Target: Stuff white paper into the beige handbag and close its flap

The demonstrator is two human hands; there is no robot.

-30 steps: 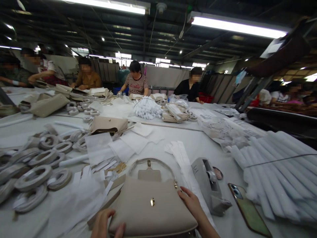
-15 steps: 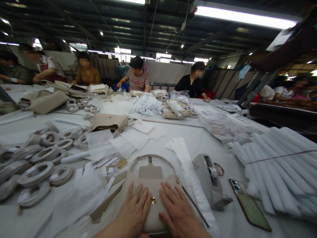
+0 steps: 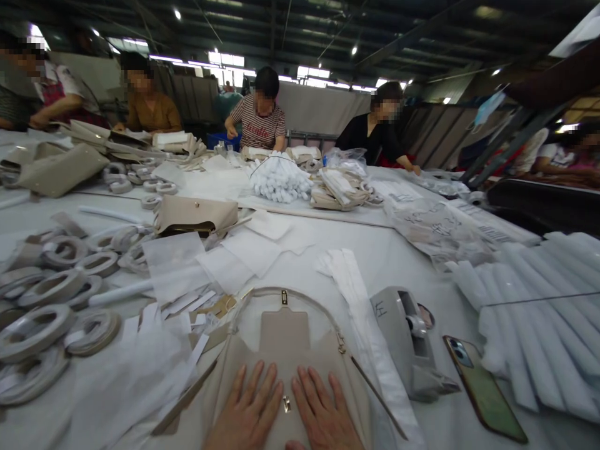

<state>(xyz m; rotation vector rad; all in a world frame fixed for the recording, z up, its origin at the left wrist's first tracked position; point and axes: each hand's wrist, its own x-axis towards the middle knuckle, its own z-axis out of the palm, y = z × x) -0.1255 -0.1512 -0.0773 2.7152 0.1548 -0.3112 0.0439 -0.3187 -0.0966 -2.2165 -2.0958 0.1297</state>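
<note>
A beige handbag [image 3: 285, 356] lies flat at the bottom middle, with a gold clasp at its centre. Its handle [image 3: 319, 306] arches away from me over the table, and a flap tab with a gold fitting [image 3: 284, 328] points the same way. My left hand [image 3: 253, 403] rests palm down on the bag, left of the clasp, with fingers stretched out. Right of the clasp, my right hand [image 3: 323, 403] lies flat on the bag too, fingers spread. Narrow strap pieces [image 3: 379, 397] run down both sides of the bag.
Rolled beige straps [image 3: 35, 334] and white sheets [image 3: 135, 375] cover the left. To the right are a tape dispenser [image 3: 410, 344], a phone [image 3: 485, 387] and bundled white foam tubes [image 3: 539, 312]. Another bag [image 3: 197, 215] lies behind. Several people work across the table.
Both hands have moved nearer to me over the bag, still flat. More of the bag's upper part and handle now shows, and the camera view has tilted down.
</note>
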